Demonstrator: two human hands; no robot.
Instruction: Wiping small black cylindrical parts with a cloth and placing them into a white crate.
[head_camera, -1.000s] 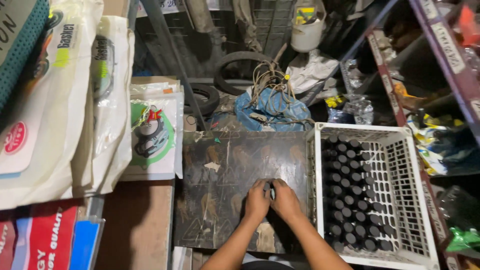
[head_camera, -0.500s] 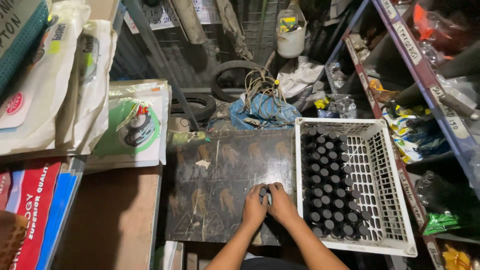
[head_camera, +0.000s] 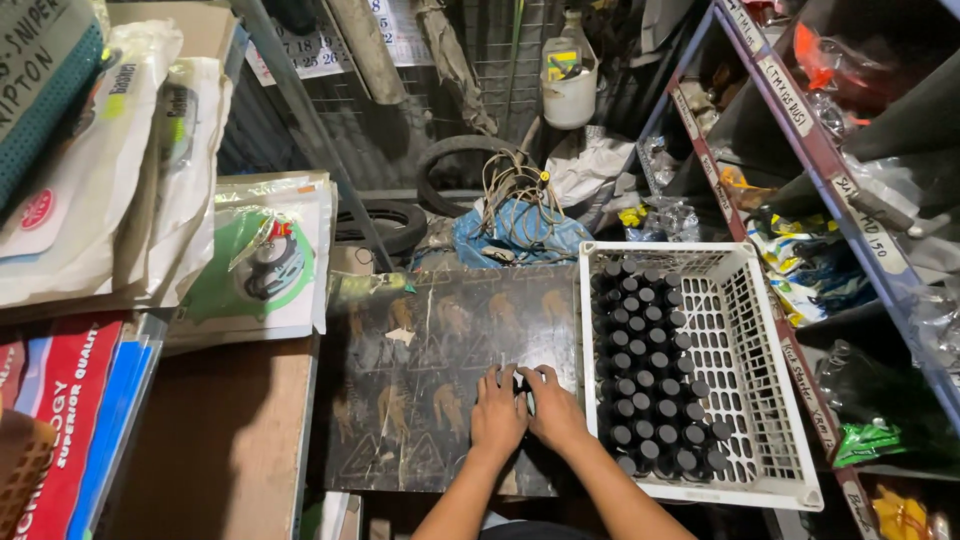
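1. Nearest the camera, the left hand (head_camera: 497, 412) and the right hand (head_camera: 555, 408) lie side by side on the dark patterned board (head_camera: 420, 340). Their fingers are curled inward and their fingertips meet over a small dark piece (head_camera: 522, 393)
2. That piece sits at the board's right edge, between the two hands. It is mostly covered, so I cannot tell whether either hand truly grips it or only presses on it
3. The work in hand looks like fitting or twisting this one small part with both hands. That is a judgement from the pose alone
4. Just beside the right hand stands a white plastic crate (head_camera: 770, 390). Its left half is packed with upright black-capped bottles (head_camera: 645, 380) in rows and its right half is bare lattice
5. Any move toward the crate would call for a short reach to the right and a clean lift over the rim, without knocking the packed rows
6. To the left lie stacked packets (head_camera: 262, 262) and a wooden surface (head_camera: 215, 440)
7. Farther back are a blue bag (head_camera: 515, 232) with tangled wire (head_camera: 512, 182), two tyres (head_camera: 462, 160) and a white jug (head_camera: 570, 88)
8. Cluttered shelves (head_camera: 800, 150) run along the right
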